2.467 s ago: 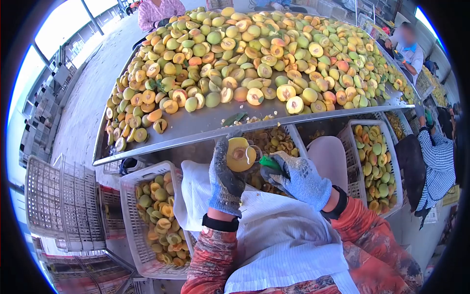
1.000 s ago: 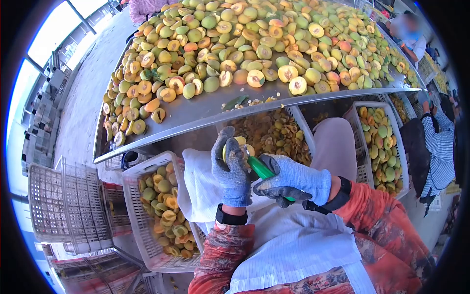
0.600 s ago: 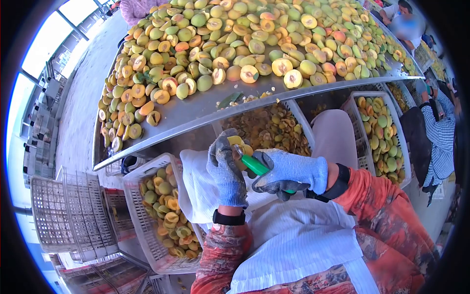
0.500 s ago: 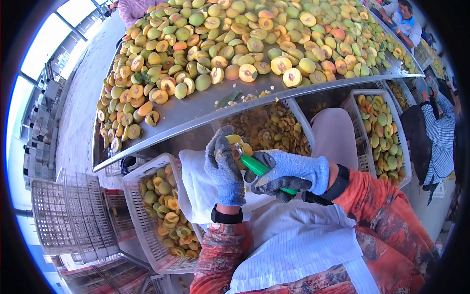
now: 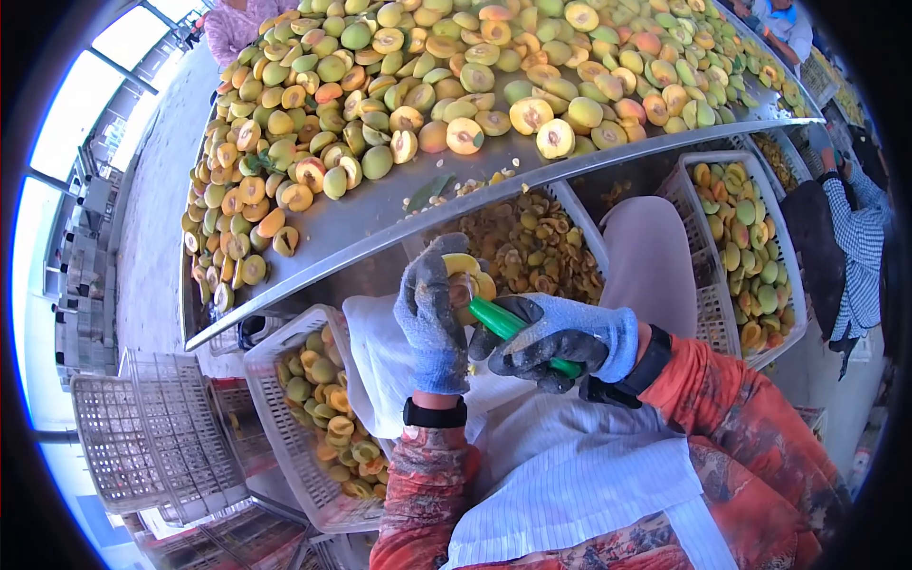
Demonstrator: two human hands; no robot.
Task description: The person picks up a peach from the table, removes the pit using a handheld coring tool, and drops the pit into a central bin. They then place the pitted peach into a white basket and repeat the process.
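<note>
— Gloves looked slick. Left hand (image 5: pixel 432 318) was wrapped around the peach half (image 5: pixel 463 275), held just below the steel table (image 5: pixel 380 223)?

— Yes, and the right hand (image 5: pixel 560 337) was clenched on the green-handled pitter (image 5: pixel 508 323), tip in the flesh. A slip could have driven it into the left fingers (image 5: pixel 426 275).

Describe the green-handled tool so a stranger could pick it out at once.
Below the edge of the long steel table heaped with halved peaches, two grey-gloved hands meet over a white apron. The right hand grips the green-handled tool, its tip in the yellow peach half; nothing else nearby is bright green plastic.
</note>
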